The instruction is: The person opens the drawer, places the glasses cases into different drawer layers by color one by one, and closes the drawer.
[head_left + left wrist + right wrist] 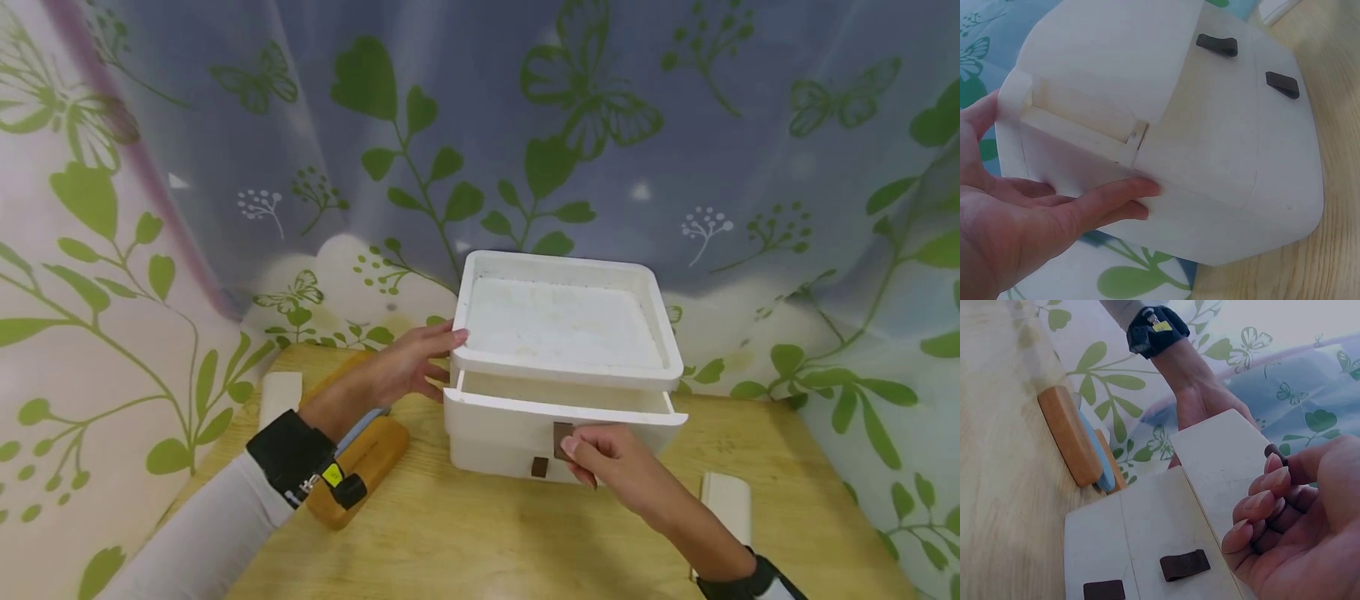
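A white drawer unit [566,321] with a shallow tray-like top stands on the wooden table. Its top drawer [502,414] is pulled partly out. My right hand [622,468] pinches that drawer's brown pull tab [562,438] between thumb and fingers, the other fingers curled in the right wrist view. On the unit's left side rests my left hand [405,362], thumb at the top rim and fairly straight fingers against the side wall, as the left wrist view shows. Two lower drawers are closed, with brown tabs [1216,45] on their fronts. The drawer's inside is mostly hidden.
Left of the unit, partly under my left forearm, lies an orange-brown case-like object [378,458] beside a blue piece [1099,453]. Pale blocks lie at the table's left [281,393] and right [729,504]. A leaf-patterned curtain [480,125] hangs close behind the unit.
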`<state>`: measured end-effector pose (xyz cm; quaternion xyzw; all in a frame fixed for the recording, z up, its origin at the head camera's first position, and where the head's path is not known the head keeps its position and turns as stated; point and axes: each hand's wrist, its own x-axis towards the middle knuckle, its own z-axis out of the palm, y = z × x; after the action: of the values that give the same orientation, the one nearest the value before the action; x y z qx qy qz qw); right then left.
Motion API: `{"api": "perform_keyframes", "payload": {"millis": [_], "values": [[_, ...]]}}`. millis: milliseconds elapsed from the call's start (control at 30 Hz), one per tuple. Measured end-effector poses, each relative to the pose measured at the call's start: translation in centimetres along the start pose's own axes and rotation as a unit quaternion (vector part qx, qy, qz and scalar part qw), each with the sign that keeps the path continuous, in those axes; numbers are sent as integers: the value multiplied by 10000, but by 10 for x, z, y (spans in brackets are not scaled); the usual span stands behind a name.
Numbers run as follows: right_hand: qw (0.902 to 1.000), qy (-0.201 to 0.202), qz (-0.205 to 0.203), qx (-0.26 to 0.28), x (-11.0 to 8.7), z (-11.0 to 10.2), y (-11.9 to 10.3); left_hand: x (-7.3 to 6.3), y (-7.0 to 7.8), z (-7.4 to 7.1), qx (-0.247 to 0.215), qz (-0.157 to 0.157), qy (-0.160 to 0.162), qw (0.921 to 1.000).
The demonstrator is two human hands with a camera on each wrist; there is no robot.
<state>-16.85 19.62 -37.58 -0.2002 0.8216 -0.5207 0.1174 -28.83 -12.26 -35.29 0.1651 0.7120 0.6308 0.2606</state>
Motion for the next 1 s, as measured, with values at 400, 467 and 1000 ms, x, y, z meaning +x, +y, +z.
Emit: {"api": "perform_keyframes", "payload": {"millis": [400,467,1000], "values": [[9991,-215,-260,252,-23,11,-1,2,0,-1,-102,45,-139,9998],[9990,-249,-316,217,-26,12,-2,2,0,-1,-118,40,-116,9999],[9965,-597,-482,344,-59,26,-3,-3,-1,3,12,216,-74,9997]]}}
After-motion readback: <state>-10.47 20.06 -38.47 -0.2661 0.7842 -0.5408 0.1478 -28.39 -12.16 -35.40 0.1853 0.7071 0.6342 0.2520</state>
